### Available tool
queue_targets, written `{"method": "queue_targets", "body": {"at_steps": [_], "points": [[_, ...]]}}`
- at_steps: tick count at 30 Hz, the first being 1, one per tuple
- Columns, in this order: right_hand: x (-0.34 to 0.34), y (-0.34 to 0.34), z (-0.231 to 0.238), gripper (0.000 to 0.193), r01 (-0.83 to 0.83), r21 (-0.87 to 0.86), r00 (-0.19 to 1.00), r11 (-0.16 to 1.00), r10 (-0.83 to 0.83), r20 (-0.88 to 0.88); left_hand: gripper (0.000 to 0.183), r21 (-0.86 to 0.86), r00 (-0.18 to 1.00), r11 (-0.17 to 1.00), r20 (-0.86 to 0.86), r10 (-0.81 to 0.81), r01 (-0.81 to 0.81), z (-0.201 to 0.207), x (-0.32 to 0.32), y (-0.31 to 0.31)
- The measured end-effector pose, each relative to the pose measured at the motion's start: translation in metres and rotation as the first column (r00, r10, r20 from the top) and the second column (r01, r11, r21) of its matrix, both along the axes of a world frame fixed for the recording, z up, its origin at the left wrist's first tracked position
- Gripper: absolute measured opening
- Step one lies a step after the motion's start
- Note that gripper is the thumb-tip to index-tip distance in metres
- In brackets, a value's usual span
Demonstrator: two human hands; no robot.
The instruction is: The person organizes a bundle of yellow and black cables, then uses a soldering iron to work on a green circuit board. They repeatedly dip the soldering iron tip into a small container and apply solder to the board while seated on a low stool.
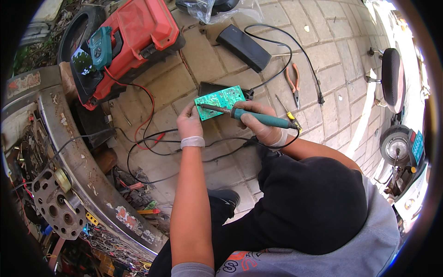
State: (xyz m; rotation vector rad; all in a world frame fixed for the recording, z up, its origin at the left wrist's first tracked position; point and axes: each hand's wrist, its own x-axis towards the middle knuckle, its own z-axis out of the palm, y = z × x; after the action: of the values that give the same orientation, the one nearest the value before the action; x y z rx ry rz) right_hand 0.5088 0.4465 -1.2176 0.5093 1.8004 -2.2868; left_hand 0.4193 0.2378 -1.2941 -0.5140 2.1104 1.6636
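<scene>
White-gloved, my left hand pinches the green circuit board by its left edge, presumably to steady it. The soldering iron crosses it, teal handle grasped in my right hand, likely to avoid the metal shaft.

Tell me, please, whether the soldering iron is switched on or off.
Cannot tell: the right hand holds the soldering iron, but no lit indicator is visible.

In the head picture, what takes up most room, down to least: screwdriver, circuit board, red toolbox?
1. Red toolbox, easily the largest
2. Green circuit board
3. Yellow-handled screwdriver, thin, so smallest
</scene>
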Motion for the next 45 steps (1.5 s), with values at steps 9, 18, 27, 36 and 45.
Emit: {"method": "queue_targets", "body": {"at_steps": [9,18,27,36,45], "points": [[-0.0021,-0.0024,0.0026,0.031,0.053,-0.032,0.997,0.998,-0.051,0.050,0.025,-0.026,1.000,1.000,-0.013,-0.014,0.014,-0.0013,-0.0011,-0.0013],[-0.0035,0.0000,0.0018,0.032,0.106,-0.066,0.990,0.992,-0.099,0.102,0.026,-0.016,1.000,1.000,-0.011,-0.012,0.012,0.0012,-0.0023,0.0010],[-0.0022,0.0014,0.0065,0.031,-0.052,0.158,0.998,0.986,0.057,-0.027,0.026,-0.059,1.000,0.998,-0.013,-0.008,0.007,-0.0018,-0.0015,0.0015],[0.0017,-0.0034,0.0021,0.037,-0.035,0.150,0.995,0.988,0.048,-0.084,0.028,-0.051,0.999,0.998,-0.024,-0.043,0.042,0.0015,-0.0021,0.0000],[-0.0006,-0.0025,-0.0002,0.032,0.048,0.100,0.998,0.994,-0.044,-0.042,0.027,0.007,0.999,0.999,-0.003,-0.052,0.052,-0.0043,0.0006,-0.0065]]}}
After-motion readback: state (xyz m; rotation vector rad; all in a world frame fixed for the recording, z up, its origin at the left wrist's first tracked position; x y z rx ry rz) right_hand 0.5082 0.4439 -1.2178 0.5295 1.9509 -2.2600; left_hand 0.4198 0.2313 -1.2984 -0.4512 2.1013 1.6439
